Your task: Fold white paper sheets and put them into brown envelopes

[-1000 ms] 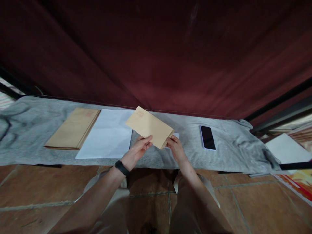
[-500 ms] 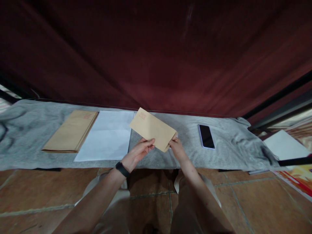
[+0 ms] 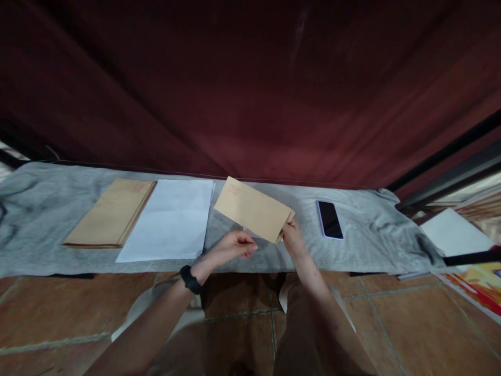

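My right hand (image 3: pixel 293 239) is closed on the right end of a tan envelope (image 3: pixel 252 209) and holds it tilted above the grey cloth (image 3: pixel 371 235). My left hand (image 3: pixel 235 245), with a black band on the wrist, sits just below the envelope's lower edge and looks slightly apart from it. Its fingers are curled into a pinch, and I cannot make out what is in them. A stack of tan envelopes (image 3: pixel 111 213) lies at the left on the cloth. A white sheet of paper (image 3: pixel 170 219) lies beside the stack.
A dark phone (image 3: pixel 330 219) lies face up on the cloth to the right of my hands. A dark red curtain (image 3: pixel 250 94) hangs behind the cloth. White and coloured papers (image 3: pixel 456 232) lie at the far right. Brown floor tiles (image 3: pixel 58 308) and my knees are below.
My left hand has come off the envelope and dropped a little below it, fingers curling. The envelope has shifted slightly right, held now only by my right hand.
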A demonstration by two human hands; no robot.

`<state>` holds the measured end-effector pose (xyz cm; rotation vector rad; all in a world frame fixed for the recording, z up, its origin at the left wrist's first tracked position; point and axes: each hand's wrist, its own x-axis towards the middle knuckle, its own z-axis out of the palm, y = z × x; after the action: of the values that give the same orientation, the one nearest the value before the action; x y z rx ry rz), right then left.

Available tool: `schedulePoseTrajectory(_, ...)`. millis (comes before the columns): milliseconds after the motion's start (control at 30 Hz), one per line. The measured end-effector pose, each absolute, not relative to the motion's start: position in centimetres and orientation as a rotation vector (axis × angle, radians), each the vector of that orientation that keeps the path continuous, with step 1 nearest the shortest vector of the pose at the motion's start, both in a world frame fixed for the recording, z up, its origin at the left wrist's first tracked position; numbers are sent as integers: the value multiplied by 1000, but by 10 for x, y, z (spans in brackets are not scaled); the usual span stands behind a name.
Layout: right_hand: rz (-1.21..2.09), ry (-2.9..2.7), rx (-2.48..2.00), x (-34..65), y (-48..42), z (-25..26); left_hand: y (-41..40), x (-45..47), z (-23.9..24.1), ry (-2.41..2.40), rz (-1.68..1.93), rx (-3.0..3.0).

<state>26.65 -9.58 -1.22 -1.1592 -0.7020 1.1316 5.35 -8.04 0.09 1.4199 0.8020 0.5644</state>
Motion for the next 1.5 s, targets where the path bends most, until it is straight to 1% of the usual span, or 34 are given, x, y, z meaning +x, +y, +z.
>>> schedulePoseTrajectory(100, 1214, -698, -1144, 275, -99, -9, -89, 49, 12, 825, 916, 2058)
schedulePoseTrajectory(133, 1255, -714, -1148, 277, -100, -9, -91, 48, 17, 834, 983, 2275)
schedulePoseTrajectory(200, 1331, -758, -1170, 281, -103, -8, -92, 45, 25, 873, 949, 2633)
schedulePoseTrajectory(300, 1417, -848, -1202, 285, -107, -9, -88, 43, 28, 972, 703, 2889)
schedulePoseTrajectory(367, 1470, -914, -1207, 286, -109, -10, -83, 41, 25, 993, 571, 2928)
schedulePoseTrajectory(467, 1518, -982, -1205, 288, -110, -12, -78, 38, 22, 974, 495, 2929)
schedulePoseTrajectory(733, 1483, -1102, -1189, 292, -113, -6, -81, 38, 33, 968, 471, 2952)
schedulePoseTrajectory(1133, 1390, -1202, -1257, 308, -117, 4, -80, 51, 38, 924, 424, 2958)
schedulePoseTrajectory(1433, 1331, -1159, -1294, 309, -117, 1, -79, 53, 28, 918, 457, 2947)
schedulePoseTrajectory(1500, 1255, -1135, -1306, 310, -114, 0, -77, 54, 26, 950, 466, 2941)
